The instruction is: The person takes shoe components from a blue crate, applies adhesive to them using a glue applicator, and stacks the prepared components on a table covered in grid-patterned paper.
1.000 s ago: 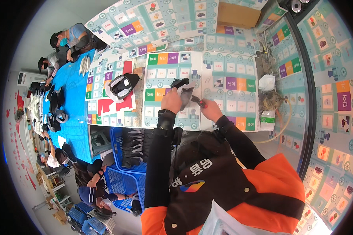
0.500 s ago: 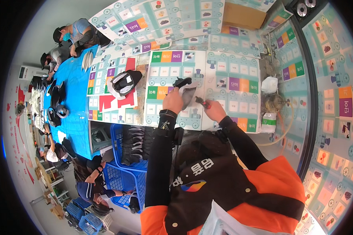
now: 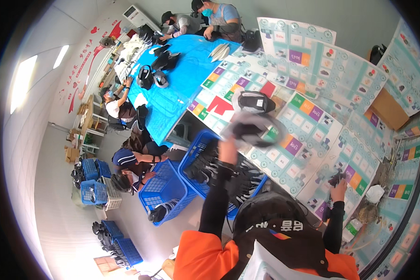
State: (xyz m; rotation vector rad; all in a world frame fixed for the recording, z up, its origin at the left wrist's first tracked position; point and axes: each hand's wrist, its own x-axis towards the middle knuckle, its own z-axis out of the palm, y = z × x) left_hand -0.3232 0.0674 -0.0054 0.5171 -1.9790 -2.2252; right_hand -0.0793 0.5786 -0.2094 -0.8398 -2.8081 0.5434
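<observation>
My left hand (image 3: 227, 151), blurred by motion, grips a grey and black shoe upper (image 3: 276, 130) at its near end. The upper is held up over the left part of the patterned table (image 3: 291, 161), smeared too. Beyond it, another grey and black shoe upper (image 3: 254, 102) lies on red sheets. Well to the right, my right hand (image 3: 339, 190) is low over the tabletop. Its fingers are closed round a small dark tool (image 3: 335, 179), whose exact kind does not show.
A blue basket (image 3: 185, 163) of dark shoe uppers stands by the table's near left edge, a second blue basket (image 3: 171, 198) beside it. Co-workers are around a blue-covered table (image 3: 191, 70) at far left. A white pouch (image 3: 375, 193) lies at right.
My view has turned left. The left hand has carried the shoe upper leftward, away from the right hand. Both hands worked close together before; now they are far apart.
</observation>
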